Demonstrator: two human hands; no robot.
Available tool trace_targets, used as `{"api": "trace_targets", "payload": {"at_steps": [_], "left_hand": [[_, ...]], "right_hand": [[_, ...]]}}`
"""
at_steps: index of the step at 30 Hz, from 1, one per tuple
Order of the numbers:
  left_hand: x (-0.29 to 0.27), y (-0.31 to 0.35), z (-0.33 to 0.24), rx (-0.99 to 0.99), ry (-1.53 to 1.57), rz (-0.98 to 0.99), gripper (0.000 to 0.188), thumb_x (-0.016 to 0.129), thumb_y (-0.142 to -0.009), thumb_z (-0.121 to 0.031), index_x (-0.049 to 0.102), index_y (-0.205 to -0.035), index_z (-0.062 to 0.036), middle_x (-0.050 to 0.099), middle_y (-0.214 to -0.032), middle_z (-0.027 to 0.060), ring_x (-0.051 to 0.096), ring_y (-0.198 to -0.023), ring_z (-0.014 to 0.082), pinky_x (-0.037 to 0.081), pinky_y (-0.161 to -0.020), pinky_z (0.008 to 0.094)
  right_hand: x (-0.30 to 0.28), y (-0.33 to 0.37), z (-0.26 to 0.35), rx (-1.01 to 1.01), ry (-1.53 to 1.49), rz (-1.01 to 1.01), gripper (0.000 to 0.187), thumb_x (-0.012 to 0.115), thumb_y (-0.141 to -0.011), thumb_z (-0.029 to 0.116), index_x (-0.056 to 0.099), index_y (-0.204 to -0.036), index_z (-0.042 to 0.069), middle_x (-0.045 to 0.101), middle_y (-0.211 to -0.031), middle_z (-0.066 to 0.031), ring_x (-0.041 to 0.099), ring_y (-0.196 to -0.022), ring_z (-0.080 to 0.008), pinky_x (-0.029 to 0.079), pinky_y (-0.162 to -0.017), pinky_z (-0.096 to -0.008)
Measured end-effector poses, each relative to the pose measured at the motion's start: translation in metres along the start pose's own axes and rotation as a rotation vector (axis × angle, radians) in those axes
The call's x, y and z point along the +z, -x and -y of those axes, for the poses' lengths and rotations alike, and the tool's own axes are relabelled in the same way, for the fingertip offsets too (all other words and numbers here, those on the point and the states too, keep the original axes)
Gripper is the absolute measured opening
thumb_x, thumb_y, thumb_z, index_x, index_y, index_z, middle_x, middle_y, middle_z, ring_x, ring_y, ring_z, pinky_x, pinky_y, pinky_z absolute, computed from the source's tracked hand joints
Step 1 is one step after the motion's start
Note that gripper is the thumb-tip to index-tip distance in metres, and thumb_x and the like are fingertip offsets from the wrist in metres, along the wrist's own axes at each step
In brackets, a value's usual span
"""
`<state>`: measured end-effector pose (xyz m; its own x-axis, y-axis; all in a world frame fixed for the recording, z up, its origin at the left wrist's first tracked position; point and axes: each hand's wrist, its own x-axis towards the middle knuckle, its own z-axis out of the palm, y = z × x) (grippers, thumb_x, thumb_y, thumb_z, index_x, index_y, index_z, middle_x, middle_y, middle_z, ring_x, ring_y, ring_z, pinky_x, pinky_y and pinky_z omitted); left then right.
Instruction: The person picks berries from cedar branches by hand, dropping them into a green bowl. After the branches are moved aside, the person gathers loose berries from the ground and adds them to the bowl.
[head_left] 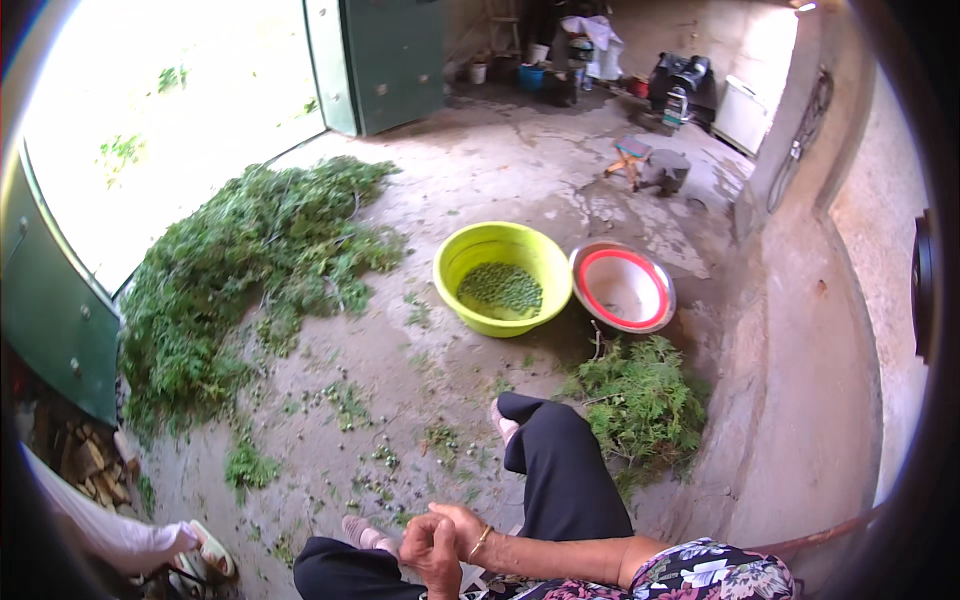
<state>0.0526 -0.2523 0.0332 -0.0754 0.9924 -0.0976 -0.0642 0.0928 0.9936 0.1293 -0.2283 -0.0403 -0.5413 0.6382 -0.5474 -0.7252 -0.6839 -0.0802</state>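
Above my lap, my left hand [433,558] and my right hand [462,524] are pressed together with bent, closed fingers. Whatever lies between them, if anything, is hidden. A thin bracelet [481,543] circles my right wrist. Something whitish [471,576] shows just under the hands. Small green round fruits [384,455] and leaf bits are scattered on the floor beyond them. A yellow-green tub [462,250] stands farther off, with many such green fruits [500,287] at its bottom. Touching its right side is a metal basin [663,318] with a red ring inside.
A large heap of leafy branches [240,265] covers the left floor; a smaller pile [650,400] lies right of my leg. A person's sandaled foot [212,550] is at lower left, near firewood [90,460]. A folding stool [628,155] stands farther back, by the wall.
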Motion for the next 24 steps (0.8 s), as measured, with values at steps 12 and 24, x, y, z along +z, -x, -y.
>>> {"api": "trace_targets", "payload": {"at_steps": [12, 24], "left_hand": [[0.025, -0.005, -0.002, 0.501, -0.415, 0.235, 0.051, 0.053, -0.087, -0.033, 0.052, -0.116, 0.0089, 0.051, -0.122, 0.0286, 0.043, -0.122, 0.0425, 0.031, -0.102, 0.0479], [0.018, -0.005, -0.019, 0.408, -0.291, 0.203, 0.068, 0.046, -0.089, -0.051, 0.047, -0.124, 0.0080, 0.045, -0.129, 0.0270, 0.038, -0.126, 0.0433, 0.029, -0.105, 0.0482]], "right_hand": [[-0.046, -0.019, 0.003, -0.224, 0.115, 0.082, 0.028, 0.043, -0.094, 0.022, 0.059, -0.102, 0.001, 0.064, -0.098, -0.0111, 0.062, -0.090, -0.0180, 0.050, -0.083, -0.0288], [-0.028, 0.019, 0.023, -0.231, 0.383, -0.075, 0.018, 0.053, -0.089, 0.012, 0.055, -0.099, -0.002, 0.060, -0.093, -0.0129, 0.060, -0.081, -0.0212, 0.052, -0.071, -0.0331]]}}
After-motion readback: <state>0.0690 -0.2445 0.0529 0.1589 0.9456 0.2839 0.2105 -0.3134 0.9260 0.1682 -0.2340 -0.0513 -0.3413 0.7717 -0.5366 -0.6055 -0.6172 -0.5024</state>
